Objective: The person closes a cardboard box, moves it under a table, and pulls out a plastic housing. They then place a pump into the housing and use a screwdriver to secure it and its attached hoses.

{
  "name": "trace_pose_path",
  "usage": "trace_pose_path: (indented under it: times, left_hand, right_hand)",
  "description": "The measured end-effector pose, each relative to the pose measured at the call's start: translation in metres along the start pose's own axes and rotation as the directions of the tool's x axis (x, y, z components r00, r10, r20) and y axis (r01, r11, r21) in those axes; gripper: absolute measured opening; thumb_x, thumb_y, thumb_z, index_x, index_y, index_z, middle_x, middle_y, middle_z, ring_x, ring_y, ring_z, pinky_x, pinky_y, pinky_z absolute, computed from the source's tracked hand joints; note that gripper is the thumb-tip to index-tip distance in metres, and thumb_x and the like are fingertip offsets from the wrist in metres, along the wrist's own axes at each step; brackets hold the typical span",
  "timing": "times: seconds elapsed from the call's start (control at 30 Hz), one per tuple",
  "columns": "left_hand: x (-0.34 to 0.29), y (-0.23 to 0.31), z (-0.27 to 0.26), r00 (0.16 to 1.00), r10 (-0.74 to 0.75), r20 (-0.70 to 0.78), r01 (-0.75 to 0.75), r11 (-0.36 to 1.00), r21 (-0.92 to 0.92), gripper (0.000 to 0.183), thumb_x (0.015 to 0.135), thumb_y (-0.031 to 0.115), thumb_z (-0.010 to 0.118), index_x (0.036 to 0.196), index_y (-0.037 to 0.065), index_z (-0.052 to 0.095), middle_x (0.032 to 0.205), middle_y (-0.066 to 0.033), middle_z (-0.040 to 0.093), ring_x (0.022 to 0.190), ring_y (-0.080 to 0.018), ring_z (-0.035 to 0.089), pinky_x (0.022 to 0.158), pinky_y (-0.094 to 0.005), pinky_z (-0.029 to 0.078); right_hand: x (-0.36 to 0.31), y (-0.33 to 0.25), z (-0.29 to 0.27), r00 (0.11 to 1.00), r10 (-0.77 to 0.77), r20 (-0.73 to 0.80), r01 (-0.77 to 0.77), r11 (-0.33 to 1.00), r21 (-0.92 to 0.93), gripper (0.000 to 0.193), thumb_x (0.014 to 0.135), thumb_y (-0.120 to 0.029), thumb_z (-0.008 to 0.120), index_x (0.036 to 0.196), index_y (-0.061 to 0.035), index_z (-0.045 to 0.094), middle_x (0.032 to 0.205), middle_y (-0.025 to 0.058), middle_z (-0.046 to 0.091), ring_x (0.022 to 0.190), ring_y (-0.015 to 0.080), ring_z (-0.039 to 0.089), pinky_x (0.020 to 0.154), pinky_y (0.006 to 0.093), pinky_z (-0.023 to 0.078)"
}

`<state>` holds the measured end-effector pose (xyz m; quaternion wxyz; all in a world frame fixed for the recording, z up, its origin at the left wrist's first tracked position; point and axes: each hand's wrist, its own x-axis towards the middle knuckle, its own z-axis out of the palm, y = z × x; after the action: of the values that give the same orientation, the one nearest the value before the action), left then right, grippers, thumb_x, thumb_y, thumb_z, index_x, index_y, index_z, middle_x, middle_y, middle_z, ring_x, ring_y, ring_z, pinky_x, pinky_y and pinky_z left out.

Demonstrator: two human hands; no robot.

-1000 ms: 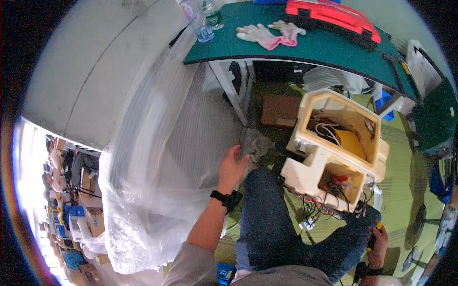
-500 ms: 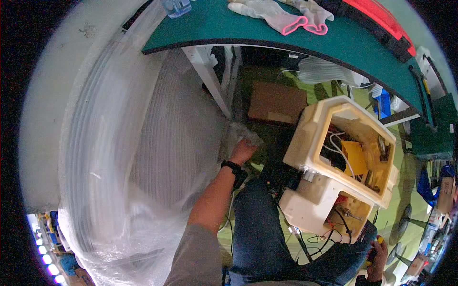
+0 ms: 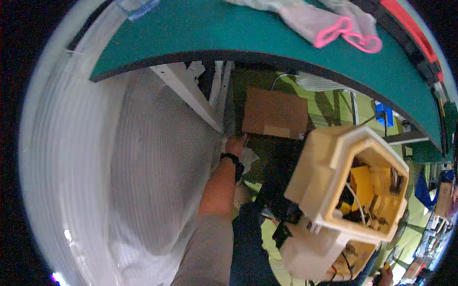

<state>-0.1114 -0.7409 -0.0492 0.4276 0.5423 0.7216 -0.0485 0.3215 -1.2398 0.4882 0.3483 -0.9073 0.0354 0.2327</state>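
Observation:
My left hand (image 3: 235, 144) reaches forward under the bench, near the foot of a white metal leg (image 3: 191, 97). Its fingers are blurred and partly hidden, so their grip cannot be read. A crumpled piece of clear plastic film (image 3: 250, 156) lies beside that wrist. At the lower right, my right hand (image 3: 385, 276) is closed around a small thing with a yellow part, its kind unclear. Between my hands stands a cream plastic housing (image 3: 324, 162), tilted, with a hexagonal opening. Inside show a yellow piece (image 3: 362, 187), a white cable (image 3: 355, 202) and dark parts.
A green-topped bench (image 3: 200, 31) with a dark edge spans the front, bearing pink-cuffed gloves (image 3: 329, 31) and a red-and-black case (image 3: 412, 31). Below stands a brown cardboard box (image 3: 275, 112). Large rolls of translucent foam wrap (image 3: 157, 157) fill the left. A blue bin (image 3: 384, 113) is farther right.
My view has shifted forward, closer to the bench. My left hand has reached farther toward the bench leg, and the plastic film now shows beside the wrist. My right hand keeps its closed grip.

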Motion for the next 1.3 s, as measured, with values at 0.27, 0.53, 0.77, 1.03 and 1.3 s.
trace_pose_path:
  times: [0.27, 0.53, 0.77, 1.03, 1.3]
  left_hand:
    - [0.124, -0.057, 0.127, 0.79, 0.582, -0.192, -0.464, 0.772, 0.434, 0.073, 0.092, 0.03, 0.066, 0.154, 0.014, 0.03, 0.129, -0.0204, 0.06, 0.113, -0.0367, 0.06, 0.095, -0.0545, 0.049]
    - [0.174, -0.114, 0.127, 0.488, 0.713, -0.503, -0.644, 0.683, 0.343, 0.07, 0.086, 0.031, 0.069, 0.147, 0.01, 0.042, 0.131, -0.0142, 0.058, 0.114, -0.0343, 0.059, 0.092, -0.0489, 0.051]
    - [0.214, -0.15, 0.139, 0.901, 0.393, -0.185, -0.363, 0.915, 0.179, 0.054, 0.077, 0.04, 0.075, 0.12, 0.008, 0.067, 0.109, -0.0148, 0.067, 0.097, -0.034, 0.065, 0.076, -0.0473, 0.057]
    - [0.13, -0.13, 0.062, 0.949, 0.283, -0.142, -0.136, 0.77, 0.624, 0.033, 0.084, 0.03, 0.069, 0.108, 0.007, 0.072, 0.1, -0.0133, 0.071, 0.083, -0.0288, 0.069, 0.07, -0.0427, 0.058]
    - [-0.092, -0.032, -0.134, 0.558, 0.014, -0.83, -0.479, 0.822, -0.308, 0.034, 0.089, 0.023, 0.064, 0.112, -0.002, 0.067, 0.107, -0.0215, 0.07, 0.097, -0.0393, 0.066, 0.084, -0.043, 0.053]
  right_hand:
    - [-0.028, -0.036, 0.017, 0.998, -0.016, -0.06, 0.0, 0.967, -0.256, 0.024, 0.096, -0.023, 0.063, 0.099, 0.0006, 0.069, 0.058, -0.003, 0.048, 0.045, 0.0074, 0.037, 0.042, 0.0239, 0.029]
    - [-0.04, -0.04, 0.024, 0.994, -0.108, -0.009, 0.1, 0.946, -0.31, 0.02, 0.096, -0.024, 0.062, 0.102, -0.005, 0.063, 0.057, -0.0041, 0.047, 0.043, 0.0064, 0.038, 0.038, 0.0227, 0.028]
    - [-0.076, -0.049, 0.005, 0.998, -0.059, -0.007, 0.053, 0.939, -0.34, 0.024, 0.096, -0.025, 0.063, 0.106, -0.0026, 0.064, 0.058, -0.0027, 0.052, 0.044, 0.0067, 0.042, 0.038, 0.0225, 0.03]
    - [-0.113, -0.065, 0.01, 0.991, -0.062, -0.122, 0.014, 0.934, -0.358, 0.022, 0.095, -0.023, 0.063, 0.107, -0.0054, 0.065, 0.062, 0.0002, 0.056, 0.044, 0.0073, 0.044, 0.037, 0.0225, 0.033]
    - [-0.103, -0.065, 0.024, 0.999, -0.051, -0.005, 0.045, 0.914, -0.404, 0.02, 0.097, -0.026, 0.061, 0.1, -0.007, 0.064, 0.061, -0.0003, 0.052, 0.047, 0.0087, 0.043, 0.041, 0.0243, 0.034]
